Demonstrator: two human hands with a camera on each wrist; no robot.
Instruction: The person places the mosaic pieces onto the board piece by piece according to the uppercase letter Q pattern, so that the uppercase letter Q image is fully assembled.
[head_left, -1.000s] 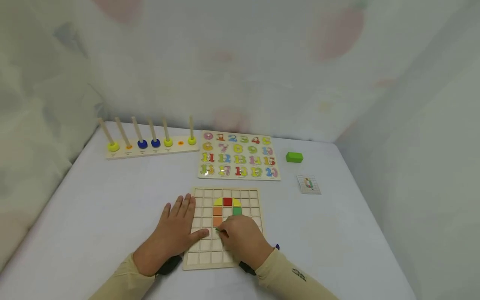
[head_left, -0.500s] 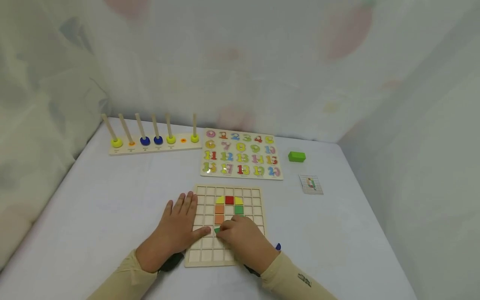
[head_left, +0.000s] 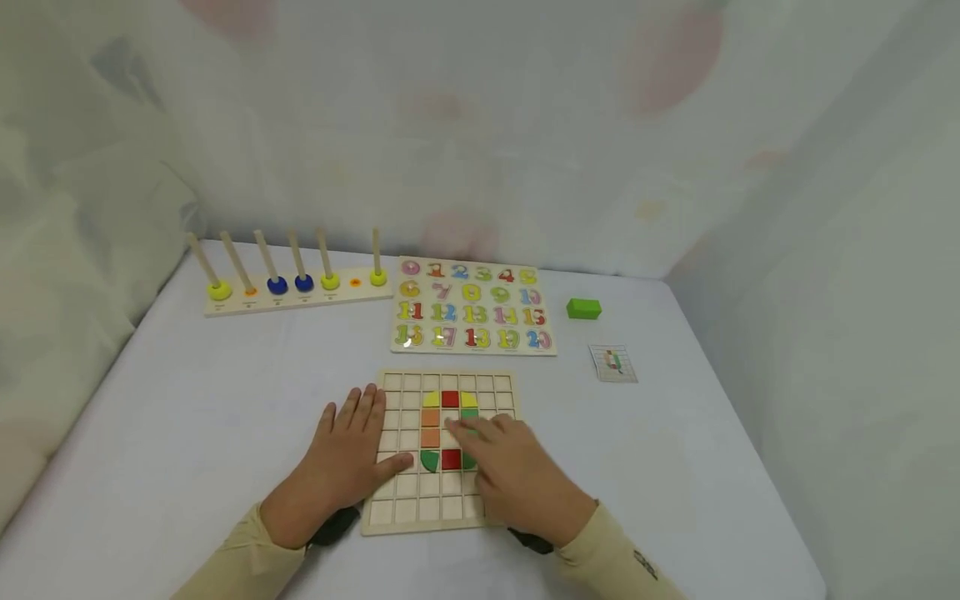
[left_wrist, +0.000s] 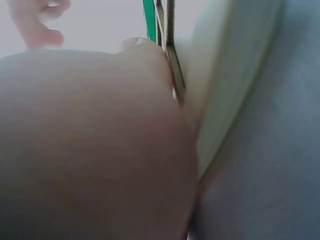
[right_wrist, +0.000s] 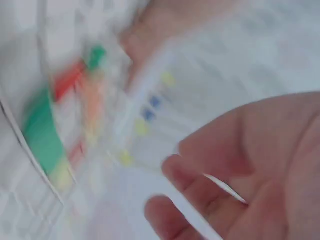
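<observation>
A wooden grid board (head_left: 407,509) lies in front of me, with a ring of coloured tiles in its cells. Yellow corner tiles flank a red square (head_left: 450,399) at the top; two orange squares (head_left: 430,437) run down the left side. Along the bottom sit a green quarter-round tile (head_left: 429,461), another red square (head_left: 451,459) and a green tile partly covered by fingers. My left hand (head_left: 337,462) rests flat on the board's left edge, fingers spread. Over the right side is my right hand (head_left: 525,475), fingers loosely bent with nothing between them in the right wrist view.
Behind the board lies a number puzzle (head_left: 475,304). A peg stand (head_left: 300,298) with yellow and blue rings stands at the back left. To the right are a green block (head_left: 583,308) and a small pattern card (head_left: 613,363) on the white tabletop (head_left: 675,500).
The green tile my right hand pinched now lies in the cell below the orange squares. That hand has let go and moved right and slightly up. My left hand stays put.
</observation>
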